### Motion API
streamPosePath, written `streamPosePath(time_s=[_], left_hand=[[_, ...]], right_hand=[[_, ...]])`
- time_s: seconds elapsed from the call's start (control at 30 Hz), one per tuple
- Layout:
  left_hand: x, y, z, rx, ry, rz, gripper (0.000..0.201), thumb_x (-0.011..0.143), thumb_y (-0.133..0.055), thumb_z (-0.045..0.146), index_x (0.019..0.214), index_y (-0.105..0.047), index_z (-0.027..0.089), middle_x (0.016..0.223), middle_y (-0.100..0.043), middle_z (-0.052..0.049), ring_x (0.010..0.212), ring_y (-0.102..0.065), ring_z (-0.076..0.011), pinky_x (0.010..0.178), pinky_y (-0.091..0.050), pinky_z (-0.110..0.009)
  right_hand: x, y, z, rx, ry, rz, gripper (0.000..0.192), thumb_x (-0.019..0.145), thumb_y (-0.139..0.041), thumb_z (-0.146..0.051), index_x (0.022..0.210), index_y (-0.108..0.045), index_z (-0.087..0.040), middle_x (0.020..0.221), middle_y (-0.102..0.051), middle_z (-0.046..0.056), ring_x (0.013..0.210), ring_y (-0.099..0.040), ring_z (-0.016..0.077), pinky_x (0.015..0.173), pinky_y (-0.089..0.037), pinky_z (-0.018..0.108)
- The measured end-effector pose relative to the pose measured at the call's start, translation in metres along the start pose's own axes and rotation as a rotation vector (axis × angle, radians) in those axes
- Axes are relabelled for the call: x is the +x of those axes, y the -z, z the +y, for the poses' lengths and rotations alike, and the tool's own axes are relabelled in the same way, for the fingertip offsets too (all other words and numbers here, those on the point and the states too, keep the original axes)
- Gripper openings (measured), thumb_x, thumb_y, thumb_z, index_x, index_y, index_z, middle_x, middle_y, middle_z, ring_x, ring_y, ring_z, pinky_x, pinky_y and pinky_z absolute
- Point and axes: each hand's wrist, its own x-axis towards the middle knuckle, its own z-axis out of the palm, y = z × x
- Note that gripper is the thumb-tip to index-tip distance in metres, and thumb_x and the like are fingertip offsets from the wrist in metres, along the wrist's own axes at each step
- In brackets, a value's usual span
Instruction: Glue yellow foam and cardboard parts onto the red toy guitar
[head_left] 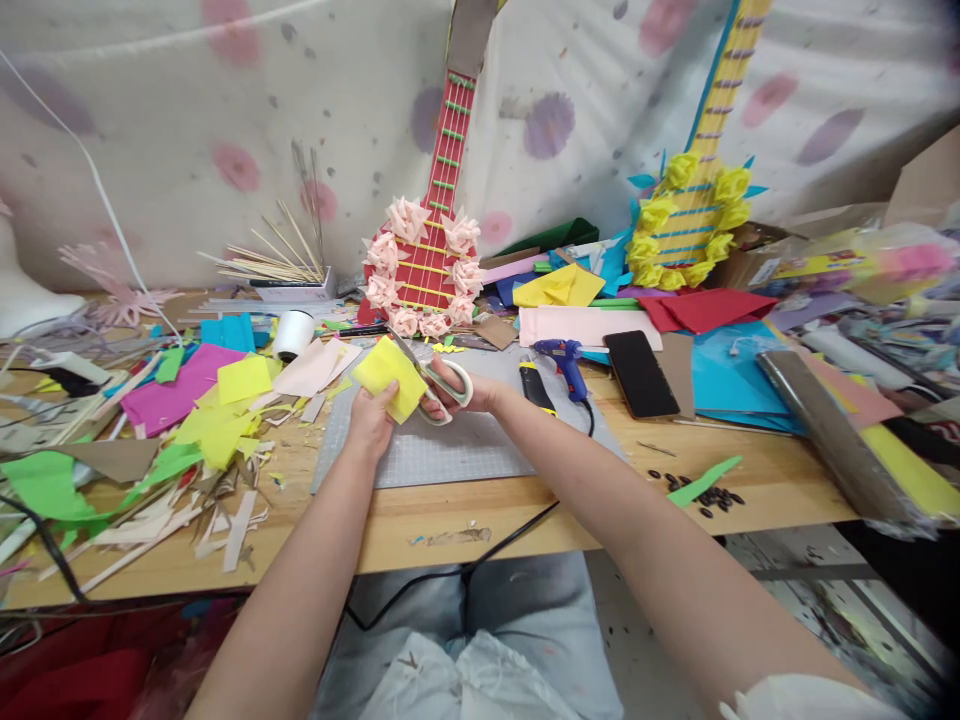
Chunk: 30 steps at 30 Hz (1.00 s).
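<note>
Between thumb and fingers, my left hand (371,420) pinches a square yellow paper piece (388,375) above the grey cutting mat (442,465). My right hand (469,388) grips scissors with pale handles (459,392), fingers through the loops. The scissor blades lie along the yellow piece's upper right side; whether they are cutting into it I cannot tell. Just behind the hands stands a red paper guitar (424,270) trimmed with pale pink paper roses. A blue glue gun (564,365) and a yellow-black utility knife (535,388) rest on the mat's right part.
Colored paper scraps (217,430) pile up on the left, near a white roll (293,334) and a box of sticks (289,285). To the right lie a phone (641,374), small dark beads (712,495) and a wrapped roll (832,430). A yellow-flowered guitar (686,225) leans behind. A black cable (517,530) crosses the table edge.
</note>
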Motion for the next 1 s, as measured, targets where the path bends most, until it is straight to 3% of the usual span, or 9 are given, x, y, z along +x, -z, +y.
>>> streamPosePath(time_s=[0.17,0.3,0.4,0.5,0.57,0.7,0.8,0.9,1.0], left_hand=[[-0.001,0.0,0.001,0.023,0.008,-0.006,0.043,0.053,-0.076,0.017,0.094,-0.064,0.016,0.097,-0.07,-0.006,0.079,-0.066,-0.0181,0.072,-0.053,-0.029],[-0.004,-0.001,0.004,0.02,0.025,-0.02,0.044,0.053,-0.076,0.016,0.095,-0.064,0.015,0.097,-0.07,-0.007,0.082,-0.066,-0.0189,0.074,-0.053,-0.03],[-0.005,-0.002,0.008,0.012,0.036,-0.002,0.043,0.055,-0.075,0.014,0.096,-0.064,0.016,0.098,-0.07,-0.006,0.081,-0.066,-0.0181,0.073,-0.053,-0.029],[-0.004,0.0,0.011,0.01,0.04,0.037,0.038,0.056,-0.072,0.011,0.093,-0.064,0.017,0.096,-0.07,-0.004,0.078,-0.066,-0.0165,0.069,-0.053,-0.027],[-0.002,0.001,0.012,0.019,0.029,0.061,0.036,0.056,-0.071,0.01,0.091,-0.064,0.017,0.094,-0.07,-0.004,0.075,-0.065,-0.0157,0.067,-0.053,-0.026],[-0.001,0.003,0.013,0.05,-0.009,0.055,0.035,0.056,-0.072,0.011,0.09,-0.064,0.018,0.093,-0.07,-0.004,0.077,-0.066,-0.0166,0.072,-0.053,-0.029],[-0.003,0.003,0.012,0.087,-0.018,0.036,0.039,0.052,-0.075,0.015,0.089,-0.063,0.017,0.091,-0.07,-0.004,0.08,-0.066,-0.0186,0.075,-0.052,-0.032],[-0.006,0.003,0.009,0.162,0.0,-0.013,0.046,0.048,-0.08,0.021,0.091,-0.061,0.016,0.089,-0.07,-0.004,0.08,-0.066,-0.0204,0.075,-0.052,-0.034],[-0.009,0.002,0.005,0.263,0.009,-0.107,0.052,0.045,-0.082,0.025,0.091,-0.06,0.016,0.086,-0.07,-0.005,0.076,-0.066,-0.0213,0.072,-0.052,-0.034]], right_hand=[[-0.001,-0.001,-0.004,0.061,0.028,0.153,0.05,0.084,-0.03,-0.066,0.072,-0.039,-0.018,0.048,-0.028,-0.008,0.039,-0.022,0.0042,0.039,-0.019,0.015],[-0.006,0.008,-0.009,-0.02,0.094,0.318,0.048,0.085,-0.031,-0.064,0.074,-0.04,-0.018,0.05,-0.029,-0.008,0.041,-0.026,0.0049,0.041,-0.023,0.016],[-0.017,0.013,-0.007,-0.388,0.041,0.604,0.044,0.082,-0.041,-0.062,0.077,-0.044,-0.018,0.057,-0.041,-0.004,0.048,-0.04,0.0084,0.049,-0.033,0.021],[-0.032,0.016,0.003,-0.975,-0.184,0.925,0.035,0.076,-0.056,-0.053,0.084,-0.054,-0.018,0.073,-0.058,0.003,0.07,-0.054,0.017,0.064,-0.038,0.026],[-0.042,0.016,0.013,-1.213,-0.271,1.003,0.027,0.077,-0.056,-0.044,0.088,-0.058,-0.019,0.086,-0.063,0.008,0.082,-0.056,0.0218,0.071,-0.038,0.03],[-0.056,0.02,0.021,-1.352,-0.176,1.006,0.025,0.076,-0.057,-0.034,0.093,-0.063,-0.017,0.1,-0.062,0.014,0.098,-0.053,0.0268,0.081,-0.038,0.035],[-0.057,0.021,0.018,-1.256,-0.002,1.031,0.022,0.072,-0.058,-0.02,0.093,-0.065,-0.016,0.105,-0.06,0.012,0.107,-0.048,0.0256,0.092,-0.035,0.037],[-0.045,0.014,0.015,-0.817,0.198,1.114,0.022,0.077,-0.052,-0.021,0.096,-0.061,-0.016,0.103,-0.061,0.009,0.1,-0.053,0.0199,0.091,-0.038,0.036],[-0.024,0.003,0.021,-0.318,0.281,0.94,0.032,0.073,-0.06,-0.034,0.1,-0.055,-0.018,0.097,-0.061,0.006,0.088,-0.057,0.0151,0.084,-0.044,0.032]])
